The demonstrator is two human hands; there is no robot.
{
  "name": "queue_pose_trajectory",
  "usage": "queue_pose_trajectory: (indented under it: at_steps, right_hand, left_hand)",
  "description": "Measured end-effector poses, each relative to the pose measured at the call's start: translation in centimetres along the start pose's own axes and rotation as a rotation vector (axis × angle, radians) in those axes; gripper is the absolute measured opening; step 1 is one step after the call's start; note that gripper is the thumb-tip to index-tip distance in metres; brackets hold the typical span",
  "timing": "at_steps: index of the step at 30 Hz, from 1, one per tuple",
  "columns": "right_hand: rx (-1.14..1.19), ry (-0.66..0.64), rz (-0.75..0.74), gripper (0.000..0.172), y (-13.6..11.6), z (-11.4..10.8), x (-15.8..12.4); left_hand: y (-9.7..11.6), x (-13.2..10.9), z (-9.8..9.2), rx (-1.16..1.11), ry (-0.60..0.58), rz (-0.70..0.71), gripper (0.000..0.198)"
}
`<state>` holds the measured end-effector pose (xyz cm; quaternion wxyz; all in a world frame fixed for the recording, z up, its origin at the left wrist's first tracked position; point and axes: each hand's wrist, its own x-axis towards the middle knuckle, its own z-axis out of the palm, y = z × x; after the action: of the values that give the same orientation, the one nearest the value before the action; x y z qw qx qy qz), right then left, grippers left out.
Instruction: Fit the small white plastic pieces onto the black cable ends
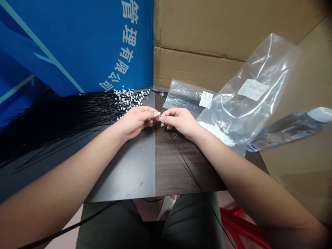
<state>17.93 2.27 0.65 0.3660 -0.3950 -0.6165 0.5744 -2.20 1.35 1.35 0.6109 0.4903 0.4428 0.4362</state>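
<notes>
Over the middle of the table, my left hand [136, 121] pinches a small white connector [158, 113] between thumb and fingertips. Just to its right, my right hand [183, 121] is closed on a thin black wire [186, 165], with its fingertips right at the connector. The wire trails from below the right hand over the table's front edge toward my lap. Whether the wire's end sits inside the connector is hidden by my fingers. A big bundle of black wires [59, 112] lies to the left, with many white connectors [128, 98] on its near-centre ends.
At right, a large clear bag [261, 69] holds white pieces [216, 133] near my right forearm. A smaller labelled bag [185, 95] lies behind my hands. A water bottle [290, 129] rests at far right. A blue panel [90, 41] and cardboard [202, 31] stand behind the table [135, 169].
</notes>
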Motion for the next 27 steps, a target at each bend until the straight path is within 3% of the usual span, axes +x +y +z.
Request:
queue_pose_trajectory:
  at_steps: [27]
  right_hand:
    - [-0.057,0.009,0.007,0.018,0.05,-0.05,-0.03]
  left_hand:
    - [-0.11,-0.03,-0.2,0.056,-0.007,0.013,0.018]
